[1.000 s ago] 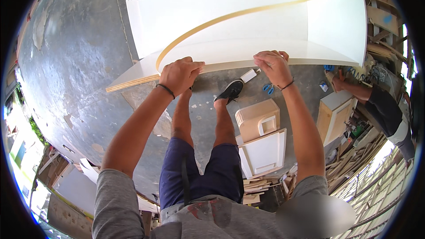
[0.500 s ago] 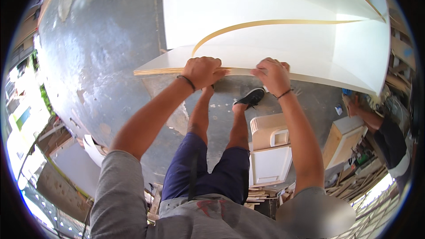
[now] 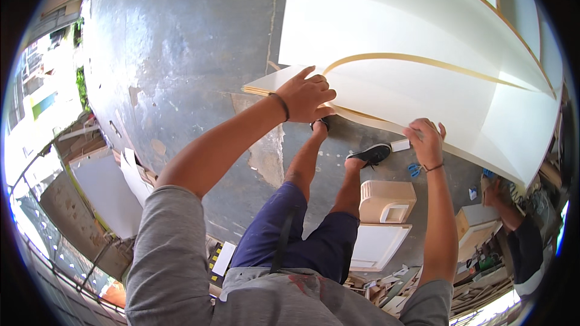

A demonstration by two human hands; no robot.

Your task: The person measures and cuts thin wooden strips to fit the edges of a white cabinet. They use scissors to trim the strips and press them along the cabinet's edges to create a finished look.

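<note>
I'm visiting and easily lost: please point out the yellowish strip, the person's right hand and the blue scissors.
Yellowish strip (image 3: pixel 393 56): head view, top of its arch.
Right hand (image 3: pixel 428 143): head view, back of hand.
Blue scissors (image 3: pixel 414 170): head view, handles.

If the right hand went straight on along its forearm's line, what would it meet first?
Likely the white board just beyond the right hand, though depth and contact are unclear.

Hands (image 3: pixel 306 98) at white cabinet (image 3: pixel 386 18), bowed strip (image 3: pixel 393 56)
</note>
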